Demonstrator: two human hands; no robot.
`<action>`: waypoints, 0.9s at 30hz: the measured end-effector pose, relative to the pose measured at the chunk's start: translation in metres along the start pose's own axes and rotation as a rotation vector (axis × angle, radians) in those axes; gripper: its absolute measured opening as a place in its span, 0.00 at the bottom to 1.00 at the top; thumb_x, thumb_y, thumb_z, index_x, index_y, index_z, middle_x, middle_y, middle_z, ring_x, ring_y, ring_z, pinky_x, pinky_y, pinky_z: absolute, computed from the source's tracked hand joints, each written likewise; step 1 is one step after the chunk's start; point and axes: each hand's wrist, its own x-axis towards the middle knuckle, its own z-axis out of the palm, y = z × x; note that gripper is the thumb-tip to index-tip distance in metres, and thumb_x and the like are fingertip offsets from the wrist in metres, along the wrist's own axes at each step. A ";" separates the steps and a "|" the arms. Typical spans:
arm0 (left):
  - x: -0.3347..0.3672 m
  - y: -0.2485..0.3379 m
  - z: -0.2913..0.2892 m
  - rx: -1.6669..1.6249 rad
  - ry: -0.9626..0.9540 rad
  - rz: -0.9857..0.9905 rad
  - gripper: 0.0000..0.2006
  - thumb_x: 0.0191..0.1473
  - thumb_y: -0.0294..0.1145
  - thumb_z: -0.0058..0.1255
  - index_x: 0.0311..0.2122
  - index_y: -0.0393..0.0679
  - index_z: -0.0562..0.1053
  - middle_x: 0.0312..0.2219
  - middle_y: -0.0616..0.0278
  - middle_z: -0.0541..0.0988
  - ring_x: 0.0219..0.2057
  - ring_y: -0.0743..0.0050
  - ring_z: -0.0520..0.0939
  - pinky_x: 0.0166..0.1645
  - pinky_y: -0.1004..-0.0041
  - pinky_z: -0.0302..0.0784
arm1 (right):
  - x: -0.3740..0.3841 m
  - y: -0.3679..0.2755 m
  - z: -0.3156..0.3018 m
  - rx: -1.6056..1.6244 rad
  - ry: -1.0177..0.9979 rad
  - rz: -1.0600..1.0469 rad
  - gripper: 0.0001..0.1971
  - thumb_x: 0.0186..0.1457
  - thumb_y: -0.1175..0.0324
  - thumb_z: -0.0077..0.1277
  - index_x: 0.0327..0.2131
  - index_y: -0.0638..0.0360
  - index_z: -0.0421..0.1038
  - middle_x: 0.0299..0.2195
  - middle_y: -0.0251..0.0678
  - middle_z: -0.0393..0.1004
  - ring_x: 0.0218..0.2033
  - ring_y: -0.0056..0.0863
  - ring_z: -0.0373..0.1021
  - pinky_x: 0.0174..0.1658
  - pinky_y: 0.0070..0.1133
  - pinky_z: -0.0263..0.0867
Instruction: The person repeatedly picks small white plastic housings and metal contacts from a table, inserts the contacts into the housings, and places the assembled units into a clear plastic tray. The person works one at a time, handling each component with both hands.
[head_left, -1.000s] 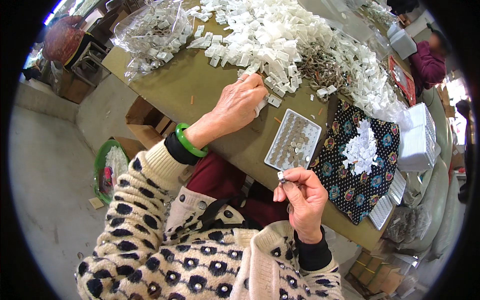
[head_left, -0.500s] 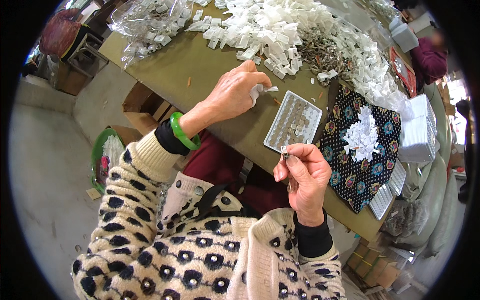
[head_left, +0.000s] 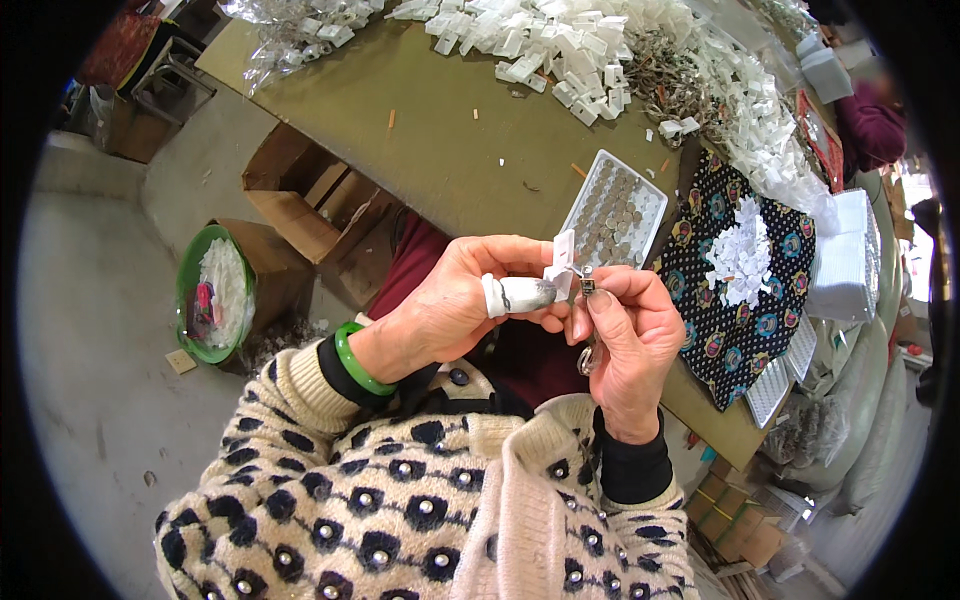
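Observation:
My left hand point(head_left: 440, 310), with a green bangle at the wrist and a white wrap point(head_left: 515, 294) on the thumb, pinches a small white plastic piece point(head_left: 563, 250). Close against it, my right hand point(head_left: 635, 345) grips a small dark square metal piece point(head_left: 587, 286) between thumb and fingers. The two pieces meet or nearly meet at the fingertips; whether they touch, I cannot tell. A shiny silvery length point(head_left: 587, 360) hangs below the right fingers. Just beyond the hands lies a white tray point(head_left: 657, 210) holding several rows of round silvery discs.
White plastic pieces point(head_left: 520, 65) are heaped at the far side, beside tangled metal parts point(head_left: 672, 90). White scraps point(head_left: 740, 255) lie on a patterned dark cloth point(head_left: 715, 355) at right, near stacked white trays point(head_left: 842, 255). A green basin point(head_left: 190, 275) and cardboard boxes point(head_left: 295, 225) stand left.
My left hand has come back from near the white heap toward my right hand and now holds up a white plastic piece. My right hand has shifted slightly right, still gripping the metal piece.

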 end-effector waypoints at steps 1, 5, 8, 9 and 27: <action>0.000 -0.001 -0.001 0.000 0.003 0.003 0.15 0.56 0.25 0.56 0.48 0.31 0.74 0.37 0.55 0.82 0.36 0.70 0.84 0.44 0.72 0.83 | -0.001 0.000 0.000 0.022 0.000 0.011 0.04 0.58 0.83 0.49 0.38 0.70 0.68 0.35 0.39 0.72 0.25 0.19 0.69 0.30 0.16 0.68; 0.002 -0.008 -0.006 0.025 0.011 0.037 0.17 0.56 0.28 0.57 0.49 0.32 0.74 0.42 0.48 0.80 0.39 0.61 0.85 0.45 0.65 0.84 | -0.005 -0.002 0.000 0.084 -0.008 -0.020 0.04 0.58 0.83 0.49 0.36 0.69 0.67 0.36 0.40 0.71 0.23 0.18 0.66 0.27 0.16 0.65; 0.003 -0.014 -0.013 0.026 -0.028 0.095 0.14 0.54 0.26 0.60 0.46 0.34 0.75 0.41 0.48 0.80 0.38 0.61 0.85 0.43 0.65 0.84 | -0.008 -0.005 0.002 0.046 0.004 0.036 0.04 0.58 0.80 0.50 0.36 0.67 0.67 0.31 0.36 0.71 0.22 0.17 0.64 0.26 0.16 0.64; 0.003 -0.016 -0.014 0.017 -0.019 0.108 0.14 0.53 0.25 0.60 0.45 0.34 0.76 0.41 0.48 0.80 0.38 0.61 0.84 0.43 0.65 0.84 | -0.009 -0.007 0.003 0.040 0.014 0.064 0.04 0.58 0.80 0.50 0.36 0.67 0.67 0.30 0.35 0.71 0.21 0.16 0.64 0.26 0.15 0.64; 0.007 -0.027 -0.011 0.013 -0.044 0.284 0.12 0.49 0.15 0.61 0.41 0.33 0.77 0.37 0.57 0.79 0.37 0.70 0.82 0.42 0.73 0.82 | -0.012 -0.013 0.007 -0.081 0.041 0.210 0.04 0.60 0.76 0.52 0.36 0.67 0.70 0.25 0.30 0.73 0.21 0.11 0.64 0.26 0.11 0.61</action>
